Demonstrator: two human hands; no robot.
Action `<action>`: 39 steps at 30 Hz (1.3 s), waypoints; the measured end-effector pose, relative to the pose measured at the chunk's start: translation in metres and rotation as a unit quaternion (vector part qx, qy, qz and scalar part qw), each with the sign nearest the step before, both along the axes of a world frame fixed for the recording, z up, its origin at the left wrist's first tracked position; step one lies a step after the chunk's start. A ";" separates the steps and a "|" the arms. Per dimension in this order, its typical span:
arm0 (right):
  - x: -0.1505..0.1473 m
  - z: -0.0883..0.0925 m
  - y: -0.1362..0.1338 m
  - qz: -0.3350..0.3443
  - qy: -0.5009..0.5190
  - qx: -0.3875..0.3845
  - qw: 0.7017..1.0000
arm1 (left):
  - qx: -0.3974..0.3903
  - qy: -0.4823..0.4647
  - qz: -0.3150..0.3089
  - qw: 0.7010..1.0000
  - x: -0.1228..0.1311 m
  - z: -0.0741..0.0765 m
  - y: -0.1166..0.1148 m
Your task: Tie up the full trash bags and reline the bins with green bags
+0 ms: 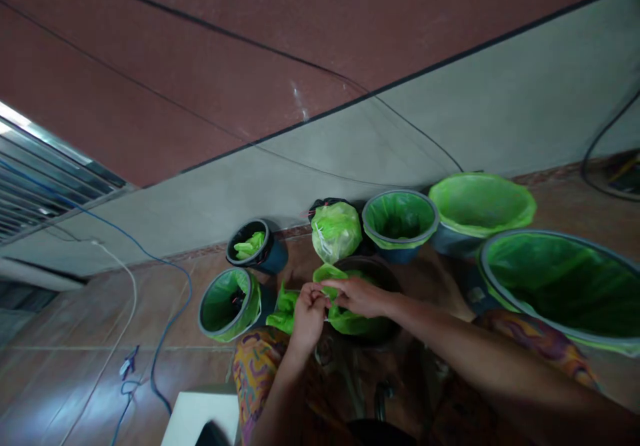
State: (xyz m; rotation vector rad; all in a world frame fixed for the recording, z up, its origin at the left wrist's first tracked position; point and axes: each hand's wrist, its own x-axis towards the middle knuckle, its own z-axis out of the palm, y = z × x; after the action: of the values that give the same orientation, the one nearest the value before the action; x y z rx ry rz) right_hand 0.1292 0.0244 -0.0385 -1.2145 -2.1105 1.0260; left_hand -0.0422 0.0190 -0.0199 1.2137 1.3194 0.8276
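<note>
My left hand [309, 305] is closed in a pinch, and my right hand [361, 297] meets it with bent fingers. Between them they grip part of a thin green plastic bag [354, 323], whose bulk spreads under my right hand. A dark round bucket [393, 278] stands beneath the bag; its inside is mostly hidden. More green plastic [284, 307] bunches up just left of my left hand. Exactly what the fingertips pinch is too small to make out.
Green-lined bins [231, 307], [400, 216], [483, 203] and a large bin [565, 286] surround me. A black-lined bin [257, 246] and a stuffed green bag [336, 231] stand by the wall. A blue cable [170, 326] and a white box [193, 416] are at left.
</note>
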 end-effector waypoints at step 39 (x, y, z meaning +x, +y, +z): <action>-0.023 -0.045 -0.001 -0.020 -0.256 -0.106 0.961 | -0.031 -0.288 0.083 0.954 -0.008 0.052 -0.016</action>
State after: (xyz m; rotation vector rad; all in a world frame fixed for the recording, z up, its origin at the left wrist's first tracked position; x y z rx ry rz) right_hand 0.1062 0.0230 -0.0835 -1.7782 -2.3806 1.0199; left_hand -0.0504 0.0033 0.0323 0.7319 0.9600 1.1473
